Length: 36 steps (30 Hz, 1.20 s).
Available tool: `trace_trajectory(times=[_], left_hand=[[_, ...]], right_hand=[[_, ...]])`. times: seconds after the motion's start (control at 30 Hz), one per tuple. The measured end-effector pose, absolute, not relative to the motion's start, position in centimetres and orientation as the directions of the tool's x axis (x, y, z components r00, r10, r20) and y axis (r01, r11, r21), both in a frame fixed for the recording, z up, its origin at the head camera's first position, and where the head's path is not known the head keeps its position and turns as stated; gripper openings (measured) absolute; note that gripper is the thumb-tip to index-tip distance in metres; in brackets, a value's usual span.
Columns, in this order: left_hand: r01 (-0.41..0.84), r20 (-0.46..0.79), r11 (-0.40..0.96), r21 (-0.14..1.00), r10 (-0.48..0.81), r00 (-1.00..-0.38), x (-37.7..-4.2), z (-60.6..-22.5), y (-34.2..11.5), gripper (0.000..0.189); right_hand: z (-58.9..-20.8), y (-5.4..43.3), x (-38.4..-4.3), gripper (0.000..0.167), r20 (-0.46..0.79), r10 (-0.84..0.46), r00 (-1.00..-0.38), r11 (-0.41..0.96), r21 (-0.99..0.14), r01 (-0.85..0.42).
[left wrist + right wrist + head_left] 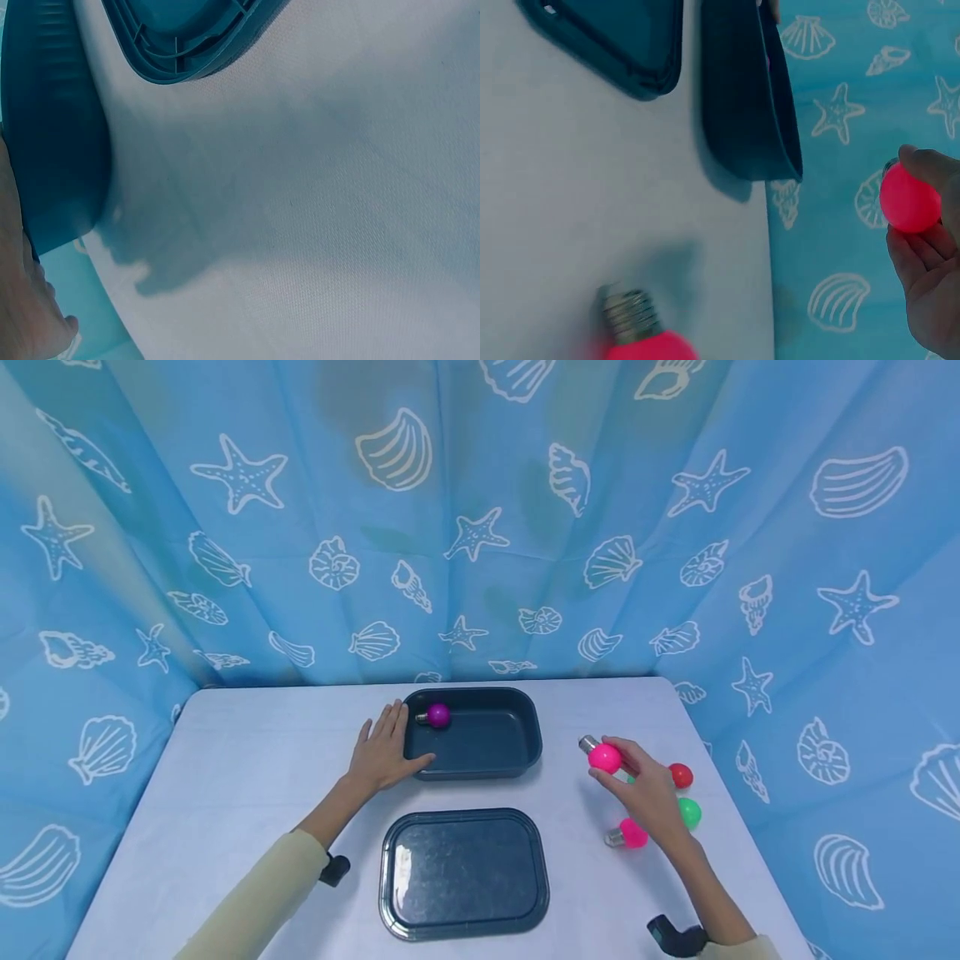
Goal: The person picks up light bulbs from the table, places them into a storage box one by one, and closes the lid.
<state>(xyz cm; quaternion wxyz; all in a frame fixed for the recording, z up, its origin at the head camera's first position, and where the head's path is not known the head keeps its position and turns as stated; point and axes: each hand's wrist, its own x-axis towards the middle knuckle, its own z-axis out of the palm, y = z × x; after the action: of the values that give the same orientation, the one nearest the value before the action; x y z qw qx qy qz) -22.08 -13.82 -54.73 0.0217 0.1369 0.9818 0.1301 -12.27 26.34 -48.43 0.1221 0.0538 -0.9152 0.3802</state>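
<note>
Right hand (647,789) holds a pink bulb (604,758) between thumb and fingertips, the grip narrow and near the ends of the fingers, with the bulb's metal base (588,744) pointing away to the upper left. The bulb is raised over the tabletop (262,760), to the right of a dark box (480,774) and apart from it. Because the pinch sits on a smooth round globe, the bulb could likely twist or slip out if the fingers loosen, and its projecting base could knock the box's rim if carried too low. Just below the hand lies a second pink bulb (633,833), base to the left; beside the hand are a red bulb (681,776) and a green bulb (689,813), which a sweep of the wrist might set rolling. Something green shows behind the fingers, too hidden to name. Farther left, the left hand (382,756) rests against the box's left side, fingers straight, thumb spread at the near corner; a hard push there might slide the box. Inside, a purple bulb (438,716) lies near the far left corner, where another bulb dropped in carelessly could strike it. Nearer the person, a dark lid (465,872) lies flat, apart from the box.
</note>
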Motion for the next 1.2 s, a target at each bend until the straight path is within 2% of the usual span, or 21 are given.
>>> trace_trajectory(times=[0.3,0.7,0.93,1.2], left_hand=[[0.265,-0.027,0.928,0.261,0.281,-0.959,-22.0,-54.2,-13.7,0.109],[0.259,-0.023,0.931,0.259,0.274,-0.962,-22.1,-54.3,-13.7,0.109],[0.264,-0.015,0.931,0.251,0.277,-0.961,-22.2,-54.2,-13.7,0.109],[0.255,-0.020,0.932,0.258,0.269,-0.963,-22.2,-54.2,-13.7,0.110]], right_hand=[[-46.8,23.0,-16.3,0.056,0.263,-0.149,-0.953,0.622,-0.725,-0.297],[-47.6,18.9,-20.8,0.051,0.178,-0.280,-0.943,0.549,-0.777,-0.309],[-48.8,16.7,-22.8,0.050,0.203,-0.289,-0.936,0.513,-0.793,-0.330],[-50.7,14.6,-25.0,0.049,0.152,-0.268,-0.951,0.462,-0.846,-0.265]])
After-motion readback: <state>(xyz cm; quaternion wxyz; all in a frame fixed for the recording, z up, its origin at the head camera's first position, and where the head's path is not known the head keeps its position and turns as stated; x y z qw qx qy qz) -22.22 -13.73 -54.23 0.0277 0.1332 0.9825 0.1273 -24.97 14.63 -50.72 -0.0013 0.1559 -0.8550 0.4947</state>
